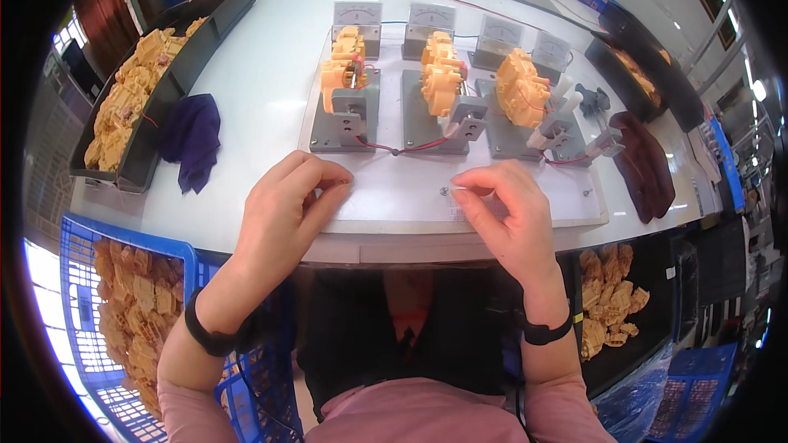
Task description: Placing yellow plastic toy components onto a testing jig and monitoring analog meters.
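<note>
My left hand (pixel 287 201) hovers over the front of the white board (pixel 394 209), its thumb and index fingertips pinched together. Anything between them is too small to make out. Across from it, my right hand (pixel 513 209) is also curled, with thumb and index tips close together beside a small metal screw (pixel 444 192). Whether those fingers hold something is not visible. Just beyond my hands stand grey test fixtures. A yellow plastic gearbox sits in the left fixture (pixel 349 127), another gearbox (pixel 440 74) in the middle one, and a third gearbox (pixel 520 89) farther right.
Analog meters (pixel 357 20) stand behind the fixtures, joined by red and black wires (pixel 396 151). At left are a black tray of yellow gearboxes (pixel 222 20) and a purple cloth (pixel 190 141). A maroon cloth (pixel 640 166) lies right. A blue crate (pixel 190 258) of gearboxes stands below left.
</note>
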The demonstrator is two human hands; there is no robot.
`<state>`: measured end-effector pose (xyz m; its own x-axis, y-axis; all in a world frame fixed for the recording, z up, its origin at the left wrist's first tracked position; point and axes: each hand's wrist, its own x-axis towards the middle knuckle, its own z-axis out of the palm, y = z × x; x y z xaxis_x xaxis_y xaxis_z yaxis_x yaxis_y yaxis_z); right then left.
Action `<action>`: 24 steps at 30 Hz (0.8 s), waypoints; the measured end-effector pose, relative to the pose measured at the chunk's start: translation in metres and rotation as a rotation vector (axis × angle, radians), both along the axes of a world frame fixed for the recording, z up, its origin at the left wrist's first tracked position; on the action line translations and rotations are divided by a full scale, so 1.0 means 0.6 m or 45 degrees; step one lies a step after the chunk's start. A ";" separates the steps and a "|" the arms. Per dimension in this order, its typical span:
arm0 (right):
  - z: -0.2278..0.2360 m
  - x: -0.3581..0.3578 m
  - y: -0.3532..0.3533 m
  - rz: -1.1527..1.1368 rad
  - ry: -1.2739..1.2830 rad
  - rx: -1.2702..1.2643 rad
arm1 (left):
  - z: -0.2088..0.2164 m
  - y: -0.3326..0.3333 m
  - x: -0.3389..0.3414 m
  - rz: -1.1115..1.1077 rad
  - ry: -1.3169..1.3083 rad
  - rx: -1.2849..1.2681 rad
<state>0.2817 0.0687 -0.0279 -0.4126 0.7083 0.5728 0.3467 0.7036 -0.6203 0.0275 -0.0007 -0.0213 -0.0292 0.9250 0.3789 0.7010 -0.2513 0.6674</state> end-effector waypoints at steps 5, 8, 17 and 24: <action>-0.001 -0.005 0.002 -0.026 -0.151 0.144 | 0.004 -0.001 0.001 0.025 0.033 -0.046; -0.001 -0.006 0.003 -0.021 -0.169 0.180 | 0.006 -0.001 0.001 0.028 0.025 -0.041; -0.002 -0.006 0.003 -0.023 -0.177 0.186 | 0.004 -0.001 0.001 0.036 0.032 -0.034; -0.004 -0.007 0.004 -0.026 -0.179 0.196 | 0.000 0.000 -0.001 0.020 0.030 -0.003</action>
